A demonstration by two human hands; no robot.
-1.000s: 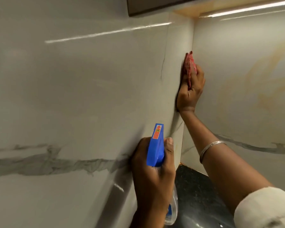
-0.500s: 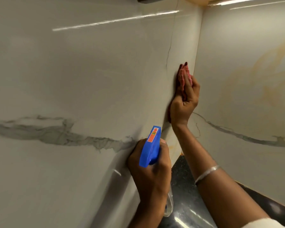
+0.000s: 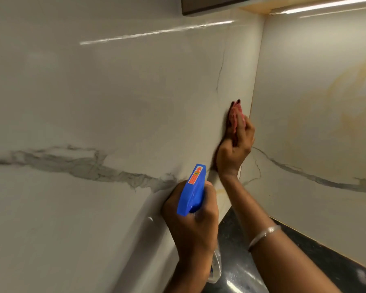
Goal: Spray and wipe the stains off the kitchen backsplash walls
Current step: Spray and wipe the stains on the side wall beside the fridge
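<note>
Right hand (image 3: 235, 151), grip closed on a folded red cloth (image 3: 235, 117), presses it flat to the left backsplash wall (image 3: 114, 102) just beside the corner. Left hand (image 3: 192, 227), grip wrapped round the blue spray bottle (image 3: 192, 187), hangs below, above the dark bench (image 3: 325, 265). Good practice: firm, overlapping strokes into the corner seam, then attention to the yellowish marks on the right backsplash wall (image 3: 315, 123).

Two glossy marble walls (image 3: 114, 92) meet in a corner before me, black counter (image 3: 351, 275) below, light strip (image 3: 325, 6) and dark cabinet (image 3: 209, 5) above.
</note>
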